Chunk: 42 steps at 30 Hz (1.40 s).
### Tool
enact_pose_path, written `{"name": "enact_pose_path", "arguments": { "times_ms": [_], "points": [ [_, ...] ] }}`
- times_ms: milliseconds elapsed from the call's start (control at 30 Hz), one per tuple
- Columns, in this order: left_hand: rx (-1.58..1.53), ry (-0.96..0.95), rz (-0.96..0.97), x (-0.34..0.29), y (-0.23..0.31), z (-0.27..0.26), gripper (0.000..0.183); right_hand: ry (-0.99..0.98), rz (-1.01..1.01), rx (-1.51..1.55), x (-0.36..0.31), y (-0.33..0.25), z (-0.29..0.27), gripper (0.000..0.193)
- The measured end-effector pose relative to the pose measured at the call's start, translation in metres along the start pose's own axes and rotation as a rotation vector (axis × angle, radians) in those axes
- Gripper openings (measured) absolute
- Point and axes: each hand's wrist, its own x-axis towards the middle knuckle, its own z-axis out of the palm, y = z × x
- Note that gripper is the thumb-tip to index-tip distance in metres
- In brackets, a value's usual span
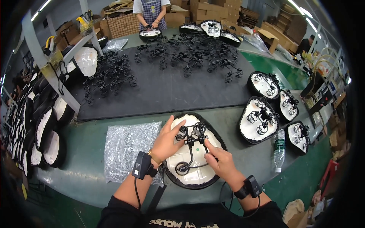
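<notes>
Before me an upturned bicycle saddle [176, 155] shows its white underside within a black cover. On it lies a black wire spring frame [191, 141], with two coils at the far end and a loop at the near end. My left hand [164, 142] curls its thumb and forefinger around the frame's left coil, while other fingers reach over the saddle's left rim. With closed fingers, my right hand [220, 161] grips the frame's right side near the right coil.
Bubble wrap [131, 152] lies left of the saddle. To the right are several saddles with frames [253, 123] and a water bottle [279, 150]. Spring frames [190, 55] crowd the black mat [159, 93]. Saddles [51, 148] are stacked left; a co-worker [153, 15] handles one across the table.
</notes>
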Motion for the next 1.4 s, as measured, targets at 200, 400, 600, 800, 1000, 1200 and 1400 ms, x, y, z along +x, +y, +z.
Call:
{"name": "enact_pose_path", "arguments": {
  "times_ms": [200,400,600,800,1000,1200,1400],
  "points": [
    [-0.039,0.268,0.109,-0.052,0.035,-0.006,0.072,-0.062,0.078,0.079,0.002,-0.011,-0.003,0.05],
    [0.142,0.156,0.181,-0.082,0.067,0.021,0.072,-0.022,0.173,0.121,-0.009,-0.002,-0.004,0.049],
    [-0.036,0.593,-0.018,-0.107,0.007,-0.028,0.017,0.157,0.116,0.373,-0.018,0.01,-0.018,0.045],
    [0.544,0.337,-0.353,-0.15,-0.062,-0.074,0.013,0.203,0.364,0.538,-0.031,0.016,-0.031,0.018],
    [0.55,0.205,-0.45,-0.143,-0.071,-0.085,0.012,0.182,0.273,0.368,-0.033,0.005,-0.029,0.012],
    [0.431,0.284,-0.4,-0.138,-0.066,-0.081,0.01,0.194,0.268,0.427,-0.038,0.013,-0.033,0.012],
    [0.788,0.219,-0.415,-0.118,-0.071,-0.07,0.034,0.325,0.328,0.19,-0.043,0.044,-0.027,0.036]
  ]
}}
